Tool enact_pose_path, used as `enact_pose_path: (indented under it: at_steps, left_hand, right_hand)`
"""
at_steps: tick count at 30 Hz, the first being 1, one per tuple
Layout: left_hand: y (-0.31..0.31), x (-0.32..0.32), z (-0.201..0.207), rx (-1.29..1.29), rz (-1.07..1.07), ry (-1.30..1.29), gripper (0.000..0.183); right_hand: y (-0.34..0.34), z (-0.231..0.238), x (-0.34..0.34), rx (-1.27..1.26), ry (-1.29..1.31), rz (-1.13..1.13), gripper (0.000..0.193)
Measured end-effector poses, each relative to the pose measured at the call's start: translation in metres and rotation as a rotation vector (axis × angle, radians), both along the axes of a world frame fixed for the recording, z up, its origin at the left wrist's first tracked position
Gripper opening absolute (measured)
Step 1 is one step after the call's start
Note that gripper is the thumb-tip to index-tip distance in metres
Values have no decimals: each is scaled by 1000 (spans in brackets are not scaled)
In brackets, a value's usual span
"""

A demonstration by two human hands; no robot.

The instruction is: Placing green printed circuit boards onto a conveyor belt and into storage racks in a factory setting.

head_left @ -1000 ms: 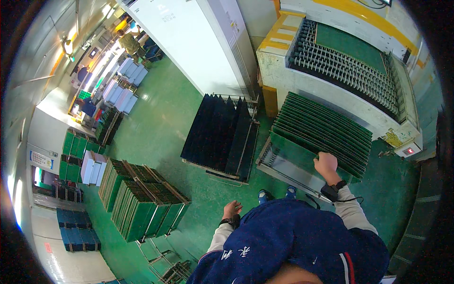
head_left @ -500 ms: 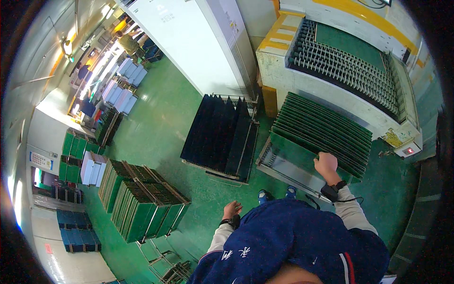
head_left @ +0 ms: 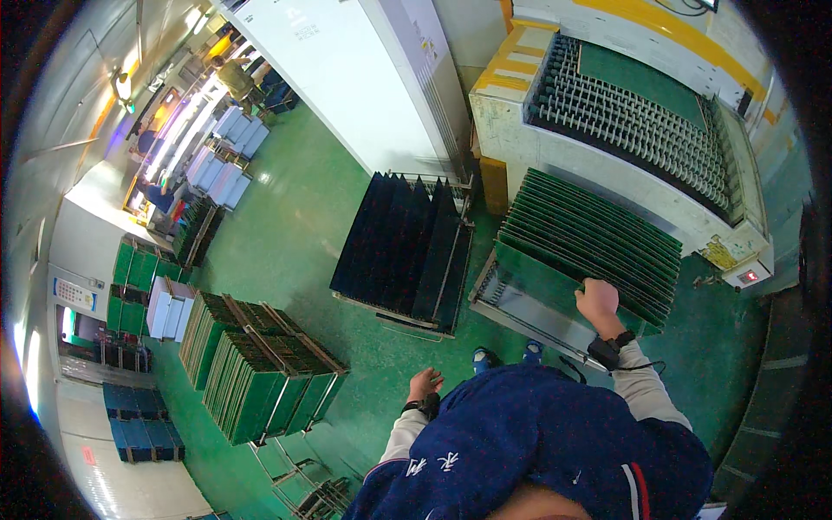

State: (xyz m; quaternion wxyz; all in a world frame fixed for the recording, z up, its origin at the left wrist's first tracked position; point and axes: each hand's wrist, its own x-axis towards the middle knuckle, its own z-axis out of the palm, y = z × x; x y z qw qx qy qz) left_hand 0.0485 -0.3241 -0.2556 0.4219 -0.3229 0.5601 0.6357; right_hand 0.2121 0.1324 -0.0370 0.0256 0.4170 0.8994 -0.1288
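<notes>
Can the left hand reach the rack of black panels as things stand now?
Probably yes. The left hand hangs free and seems empty, and only bare green floor lies between it and the rack of black panels, though a step forward looks needed.

Green floor (head_left: 295, 234), white cabinet (head_left: 364, 78) at back, racks of green boards (head_left: 260, 373) left, bright aisle lights

Factory floor, circuit-board production: green painted floor (head_left: 286, 225), racks of green panels (head_left: 598, 243) on carts, more stacked racks (head_left: 260, 364), black panel rack (head_left: 403, 247), roller conveyor machine (head_left: 641, 121), big white cabinet (head_left: 364, 78).
</notes>
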Motion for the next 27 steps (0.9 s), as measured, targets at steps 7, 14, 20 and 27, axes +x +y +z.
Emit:
enact_pose_path:
  at_steps: [7,14,20,27]
  left_hand:
    - [-4,0,1,33,-2,7,30]
    - [-4,0,3,-1,-24,10,30]
    - [-2,1,6,-9,-32,17,33]
    - [-6,1,-4,16,-21,11,34]
  right_hand:
    - [-1,0,-1,13,10,-4,25]
    - [-4,4,-2,7,4,-11,25]
    - [-3,1,0,13,9,-1,25]
    - [-4,3,-1,16,5,-3,25]
